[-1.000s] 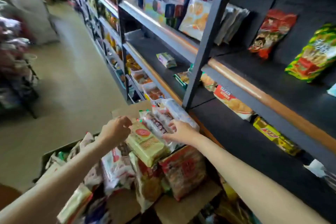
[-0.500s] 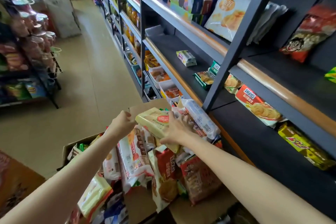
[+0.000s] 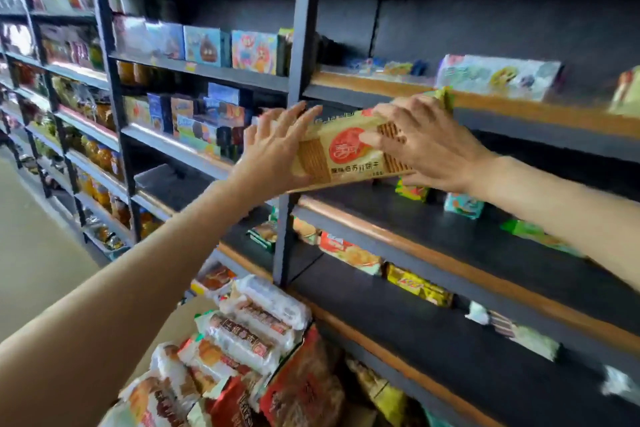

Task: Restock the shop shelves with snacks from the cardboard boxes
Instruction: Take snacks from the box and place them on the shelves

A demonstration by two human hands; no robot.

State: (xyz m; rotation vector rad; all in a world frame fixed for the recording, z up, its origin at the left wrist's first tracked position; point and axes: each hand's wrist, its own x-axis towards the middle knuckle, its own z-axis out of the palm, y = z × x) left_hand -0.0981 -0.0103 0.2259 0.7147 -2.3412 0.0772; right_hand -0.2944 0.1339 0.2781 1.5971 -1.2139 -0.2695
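Both hands have come up from the box since half a sec ago, bringing the cracker pack point(image 3: 349, 152) w/ them to shelf height. Left hand point(image 3: 277, 156) presses flat against the pack's left end, fingers straight and spread, palm on the wrapper. Right hand point(image 3: 426, 146) lies over the right end, fingers on the front and thumb below, so it looks like a light grip.

Pack sits between the hands in mid-air, just in front of the upright post point(image 3: 301, 80) and the mid shelf point(image 3: 450, 229); not yet on a board. Long axis runs left-right, roughly parallel to the shelf edge, right end tilted a bit higher and nearer the shelf opening. Right hand is the nearer one to the bay, so prob the pack goes in right end first, clearing the post. Other snack packs point(image 3: 249, 333) remain in the box below.
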